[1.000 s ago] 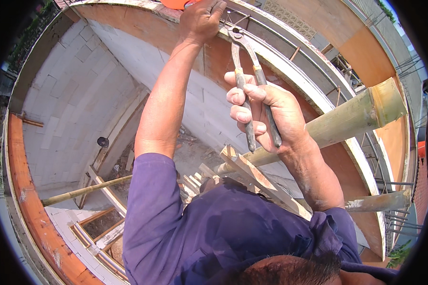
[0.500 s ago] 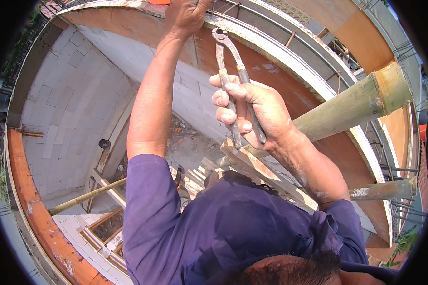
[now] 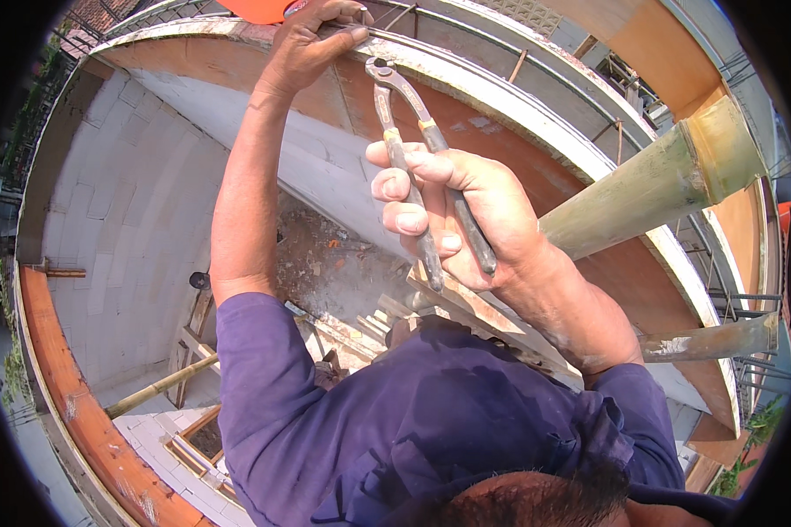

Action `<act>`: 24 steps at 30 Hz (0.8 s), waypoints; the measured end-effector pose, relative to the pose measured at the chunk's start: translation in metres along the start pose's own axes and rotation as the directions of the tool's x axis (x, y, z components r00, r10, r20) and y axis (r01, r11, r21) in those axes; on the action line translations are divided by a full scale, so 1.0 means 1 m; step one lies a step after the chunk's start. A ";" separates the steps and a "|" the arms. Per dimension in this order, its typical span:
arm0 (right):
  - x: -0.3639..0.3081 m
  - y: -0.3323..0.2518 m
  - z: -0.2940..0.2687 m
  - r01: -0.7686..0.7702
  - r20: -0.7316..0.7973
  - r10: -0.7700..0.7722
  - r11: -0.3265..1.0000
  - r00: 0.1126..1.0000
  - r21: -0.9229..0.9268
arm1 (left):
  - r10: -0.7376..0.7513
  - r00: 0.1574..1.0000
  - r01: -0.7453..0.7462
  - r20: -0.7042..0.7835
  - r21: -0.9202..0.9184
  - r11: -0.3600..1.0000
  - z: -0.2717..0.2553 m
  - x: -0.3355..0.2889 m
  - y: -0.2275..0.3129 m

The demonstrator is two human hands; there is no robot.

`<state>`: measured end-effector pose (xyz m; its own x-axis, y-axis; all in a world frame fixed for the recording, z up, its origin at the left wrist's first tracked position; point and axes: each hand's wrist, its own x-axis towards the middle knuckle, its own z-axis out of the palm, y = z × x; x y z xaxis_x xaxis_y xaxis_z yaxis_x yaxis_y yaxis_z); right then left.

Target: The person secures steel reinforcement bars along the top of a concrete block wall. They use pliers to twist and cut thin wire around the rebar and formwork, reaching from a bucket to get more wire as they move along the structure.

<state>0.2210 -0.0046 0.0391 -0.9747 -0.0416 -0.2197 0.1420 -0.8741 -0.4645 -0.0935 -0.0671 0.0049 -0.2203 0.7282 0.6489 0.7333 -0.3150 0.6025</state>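
My right hand (image 3: 479, 206) is wrapped round the handles of steel end-cutting pincers (image 3: 402, 105), with dark grips. Their jaws point up toward the formwork edge, and the handles are slightly apart. My left hand (image 3: 312, 44) reaches up to the top of the formwork wall (image 3: 501, 110), thumb and fingers bent together beside thin metal rods (image 3: 404, 37). What the left fingers hold, if anything, is too small to make out. An orange rounded object (image 3: 257, 9) is cut off by the upper edge, just beyond the left hand.
Thick bamboo poles (image 3: 633, 202) slant across the right side, one just beyond my right wrist. Reinforcing bars (image 3: 516, 66) stand in the trench behind the formwork. Below lie loose timber (image 3: 360, 329) and a dusty floor (image 3: 325, 263). A pale block wall (image 3: 105, 220) curves at left.
Both hands and the pincers have shifted a little left in the picture. The left hand's thumb and fingers show more, and more of the orange object is in view.
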 end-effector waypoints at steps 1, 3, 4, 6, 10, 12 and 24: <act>-0.001 -0.004 0.002 -0.023 0.024 0.022 0.999 0.999 0.040 | 0.016 1.000 -0.015 0.012 -0.063 0.998 -0.001 -0.001 -0.004; -0.002 -0.011 0.006 -0.043 0.047 0.039 0.996 0.998 0.080 | -0.010 0.999 0.015 0.040 -0.113 0.994 0.000 0.003 -0.004; -0.002 -0.014 0.008 -0.045 0.096 0.032 0.990 0.995 0.135 | -0.041 0.997 0.051 0.064 -0.158 0.986 -0.001 0.004 -0.004; 0.002 -0.022 0.008 -0.023 0.163 -0.008 0.982 0.987 0.187 | -0.025 0.998 0.033 0.065 -0.123 0.992 -0.001 0.005 -0.001; 0.017 -0.040 0.013 0.035 0.186 -0.067 0.985 0.980 0.168 | 0.051 0.999 -0.050 0.005 -0.072 0.996 0.005 0.003 0.003; 0.027 -0.045 0.010 0.094 0.161 -0.108 0.991 0.981 0.091 | 0.130 0.990 -0.121 -0.047 0.156 0.980 0.010 0.014 0.016; 0.074 -0.037 0.021 0.253 0.073 -0.242 0.938 0.968 -0.237 | 0.059 0.991 -0.045 -0.124 0.108 0.993 0.018 0.010 0.012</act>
<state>0.1401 0.0142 0.0576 -0.9900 0.1362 -0.0378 -0.0719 -0.7155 -0.6949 -0.0754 -0.0524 0.0104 -0.2551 0.6272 0.7360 0.8079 -0.2799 0.5185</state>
